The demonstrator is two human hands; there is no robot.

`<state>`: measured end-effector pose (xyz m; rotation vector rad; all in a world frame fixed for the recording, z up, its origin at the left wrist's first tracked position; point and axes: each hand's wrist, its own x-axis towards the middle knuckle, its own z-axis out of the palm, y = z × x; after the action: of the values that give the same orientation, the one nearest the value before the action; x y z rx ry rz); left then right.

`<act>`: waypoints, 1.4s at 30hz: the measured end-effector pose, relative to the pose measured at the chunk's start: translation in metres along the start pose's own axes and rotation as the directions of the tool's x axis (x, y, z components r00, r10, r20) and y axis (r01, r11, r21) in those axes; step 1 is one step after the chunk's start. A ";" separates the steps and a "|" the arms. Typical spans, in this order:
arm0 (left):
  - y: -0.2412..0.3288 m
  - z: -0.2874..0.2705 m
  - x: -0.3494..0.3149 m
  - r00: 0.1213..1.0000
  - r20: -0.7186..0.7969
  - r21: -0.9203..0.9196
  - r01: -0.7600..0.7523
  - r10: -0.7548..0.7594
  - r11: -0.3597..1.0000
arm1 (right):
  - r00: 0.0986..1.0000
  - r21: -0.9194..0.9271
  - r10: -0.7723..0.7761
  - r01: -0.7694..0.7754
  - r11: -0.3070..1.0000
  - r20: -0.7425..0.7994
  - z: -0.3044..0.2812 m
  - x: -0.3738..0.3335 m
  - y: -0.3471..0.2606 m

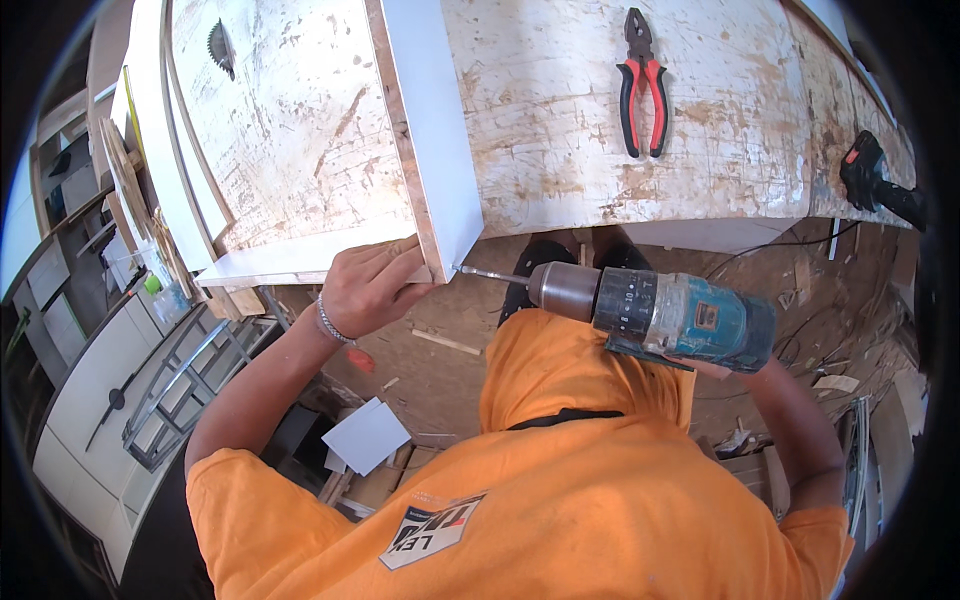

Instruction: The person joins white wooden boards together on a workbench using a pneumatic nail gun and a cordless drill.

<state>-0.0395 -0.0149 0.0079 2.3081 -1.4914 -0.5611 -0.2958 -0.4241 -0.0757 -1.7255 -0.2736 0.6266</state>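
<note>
My left hand (365,290) is closed around the end of a white board (300,258), right at the corner where it meets a second white panel (435,120). The fingers lie along the board's upper edge, close to the joint. In my right hand (712,369) is a teal and black cordless drill (690,318), held level and pointing left; its body hides most of the fingers. A long thin bit (492,274) runs from the chuck (562,289), its tip at the outer face of the corner. Whether the tip has entered the panel, I cannot tell.
Red-and-black pliers (641,90) lie on the worn, stained workbench (550,120). A toothed blade (221,50) shows at upper left, and a black tool (872,172) sits at the right edge. Wood scraps (447,342), a metal frame (185,390) and white offcuts (367,436) are below.
</note>
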 end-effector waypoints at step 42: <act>0.002 0.002 0.002 1.000 -0.029 0.055 0.004 -0.003 0.998 | 0.914 0.794 0.349 -0.364 0.488 0.204 0.021 0.026 0.027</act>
<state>-0.0411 -0.0174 0.0068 2.3504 -1.5081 -0.4915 -0.2898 -0.4001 -0.1108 -0.8293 0.3690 0.8936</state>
